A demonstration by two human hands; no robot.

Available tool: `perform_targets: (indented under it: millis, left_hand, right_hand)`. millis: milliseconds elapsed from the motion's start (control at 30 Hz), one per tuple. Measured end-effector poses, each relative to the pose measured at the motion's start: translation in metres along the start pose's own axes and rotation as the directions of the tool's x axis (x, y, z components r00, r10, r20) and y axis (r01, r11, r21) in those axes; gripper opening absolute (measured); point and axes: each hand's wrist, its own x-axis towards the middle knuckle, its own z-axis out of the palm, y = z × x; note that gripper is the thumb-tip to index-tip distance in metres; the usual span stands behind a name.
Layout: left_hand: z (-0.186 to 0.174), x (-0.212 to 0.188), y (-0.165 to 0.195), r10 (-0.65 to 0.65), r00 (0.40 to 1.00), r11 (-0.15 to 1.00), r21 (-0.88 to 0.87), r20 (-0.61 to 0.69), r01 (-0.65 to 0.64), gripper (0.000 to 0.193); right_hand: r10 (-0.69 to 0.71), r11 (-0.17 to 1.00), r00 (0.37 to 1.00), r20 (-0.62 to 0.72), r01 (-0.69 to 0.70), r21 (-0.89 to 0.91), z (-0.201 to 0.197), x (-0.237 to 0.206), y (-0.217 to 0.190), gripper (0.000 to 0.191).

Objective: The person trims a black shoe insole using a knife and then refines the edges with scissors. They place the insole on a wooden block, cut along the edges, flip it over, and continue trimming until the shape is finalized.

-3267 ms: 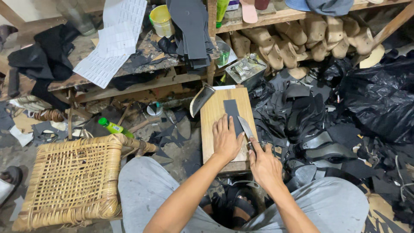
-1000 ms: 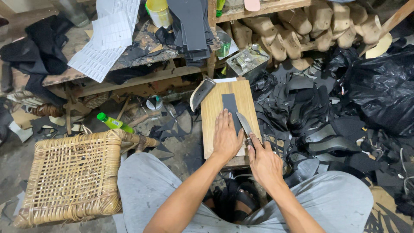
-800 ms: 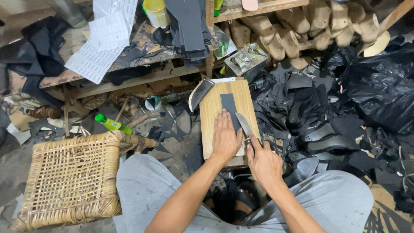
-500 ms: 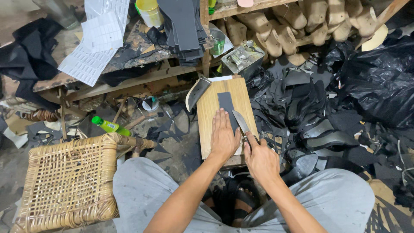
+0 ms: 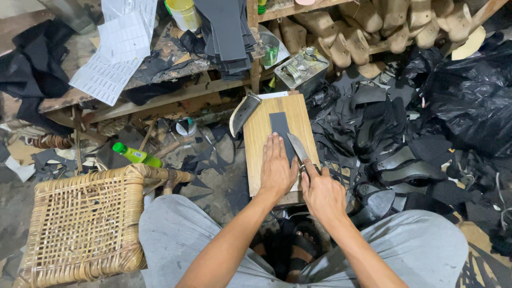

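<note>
Sitting beside a woven cane stool (image 5: 80, 224), facing a heap of black cut pieces (image 5: 394, 144). Working on a wooden cutting board (image 5: 261, 144) set between the knees. Pressing the left hand (image 5: 277, 169), flat with fingers together, onto a dark strip (image 5: 279, 125) lying along the board. Gripping a knife (image 5: 296, 148) in the closed right hand (image 5: 322, 194), blade angled beside the strip's right edge.

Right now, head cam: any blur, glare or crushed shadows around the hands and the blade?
Head view: sharp, no motion blur on the left hand or right hand; a mild sheen on the knife blade, not blown out; even soft light on the wooden board; the black offcuts lose detail in the dark.
</note>
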Motion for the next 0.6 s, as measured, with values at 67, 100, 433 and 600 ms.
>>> perform_targets:
  millis: [67, 100, 433, 600]
  left_hand:
    - [0.000, 0.000, 0.000, -0.003, 1.000, 1.000, -0.005, -0.004, 0.003, 0.079]
    - [0.000, 0.000, 0.000, 0.000, 1.000, 1.000, -0.005, 0.001, 0.000, 0.078]
    - [-0.002, 0.000, -0.002, 0.007, 1.000, 1.000, -0.020, 0.020, -0.007, 0.078]
    - [-0.001, 0.004, -0.004, 0.007, 1.000, 1.000, -0.004, 0.022, -0.007, 0.079]
  right_hand:
    - [-0.002, 1.000, 1.000, -0.001, 0.002, -0.005, 0.001, 0.001, 0.000, 0.045]
    - [-0.009, 1.000, 1.000, -0.010, 0.009, 0.002, 0.002, 0.002, -0.001, 0.045]
    - [0.022, 1.000, 1.000, 0.002, -0.022, -0.006, 0.008, 0.003, -0.008, 0.045]
    - [0.031, 1.000, 0.999, 0.018, -0.031, -0.006, 0.010, 0.009, -0.011, 0.046]
